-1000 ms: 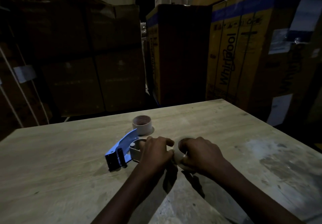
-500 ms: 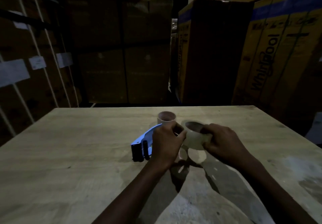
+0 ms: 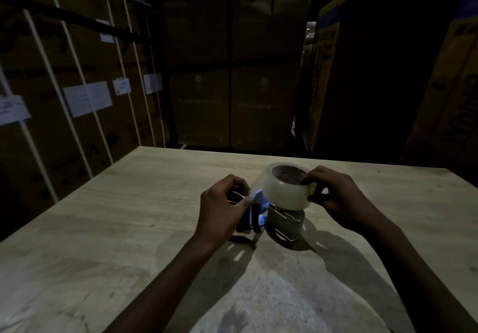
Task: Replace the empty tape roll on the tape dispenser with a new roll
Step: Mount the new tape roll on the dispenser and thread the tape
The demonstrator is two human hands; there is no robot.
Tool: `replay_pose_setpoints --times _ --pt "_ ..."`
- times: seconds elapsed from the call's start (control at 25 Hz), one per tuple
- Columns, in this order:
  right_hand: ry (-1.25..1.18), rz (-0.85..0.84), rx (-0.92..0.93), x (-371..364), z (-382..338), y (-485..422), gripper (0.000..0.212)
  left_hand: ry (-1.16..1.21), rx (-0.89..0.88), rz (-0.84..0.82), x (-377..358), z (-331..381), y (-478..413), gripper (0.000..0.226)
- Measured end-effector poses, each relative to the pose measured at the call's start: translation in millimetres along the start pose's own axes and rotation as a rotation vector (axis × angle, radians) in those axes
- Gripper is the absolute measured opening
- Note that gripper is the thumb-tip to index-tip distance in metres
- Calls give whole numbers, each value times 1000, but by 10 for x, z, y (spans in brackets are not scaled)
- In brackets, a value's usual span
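A new roll of clear tape (image 3: 284,191) hangs tilted above the wooden table (image 3: 108,229). My right hand (image 3: 341,198) grips it, thumb on the core's rim and fingers under its right side. A short strip of tape runs from the roll's left side to my left hand (image 3: 222,208), which pinches the loose end. The blue tape dispenser (image 3: 258,212) lies on the table between my hands, its grey round hub (image 3: 284,225) right under the roll. The empty core seen earlier is hidden behind the roll.
Tall cardboard boxes (image 3: 232,74) stand close beyond the table's far edge. Strapped boxes with white labels (image 3: 88,99) line the left side. A large box (image 3: 388,74) stands at the right. Light is dim.
The new roll has risen off the table and now sits over the dispenser's hub. My left hand has drawn a strip of tape out to the left. The view has shifted left and closer.
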State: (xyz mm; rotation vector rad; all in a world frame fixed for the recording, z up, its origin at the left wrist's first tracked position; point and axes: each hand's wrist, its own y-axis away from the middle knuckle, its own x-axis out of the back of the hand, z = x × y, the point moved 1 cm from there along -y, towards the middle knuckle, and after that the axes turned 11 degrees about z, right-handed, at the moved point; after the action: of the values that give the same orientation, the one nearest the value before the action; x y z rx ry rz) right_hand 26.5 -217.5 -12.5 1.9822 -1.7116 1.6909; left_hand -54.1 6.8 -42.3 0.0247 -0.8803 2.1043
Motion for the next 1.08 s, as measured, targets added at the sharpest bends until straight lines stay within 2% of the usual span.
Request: replay_pose_setpoints --times 0.28,0.56,1.08 --pt "121 15 65 -71 4 134 40 -43 26 32 112 -222 6 24" --pt "129 31 91 -76 -85 175 43 -64 11 47 56 -282 25 33" --pt "157 -59 62 -59 -154 193 42 -89 -3 -57 40 -239 66 28"
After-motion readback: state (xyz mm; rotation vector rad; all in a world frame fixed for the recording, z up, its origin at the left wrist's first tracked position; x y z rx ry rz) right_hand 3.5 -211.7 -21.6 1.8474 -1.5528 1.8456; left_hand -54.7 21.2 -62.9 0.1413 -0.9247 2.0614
